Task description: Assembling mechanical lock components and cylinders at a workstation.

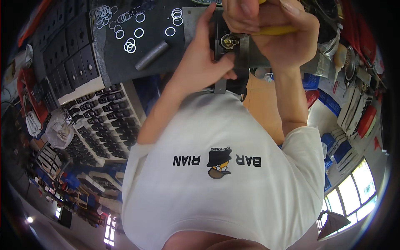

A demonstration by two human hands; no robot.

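Left hand (199, 60) holds the black part (218, 41) near the table's (123, 68) front edge — right hand (287, 39) grips a yellow handle (277, 30). Some room lies around the bar (151, 55) — part's round centre looks brassy.

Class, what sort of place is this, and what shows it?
Probably an assembly workshop: loose pale rings lie on the dark bench, black parts sit in rows nearby, and the right hand holds a yellow tool.
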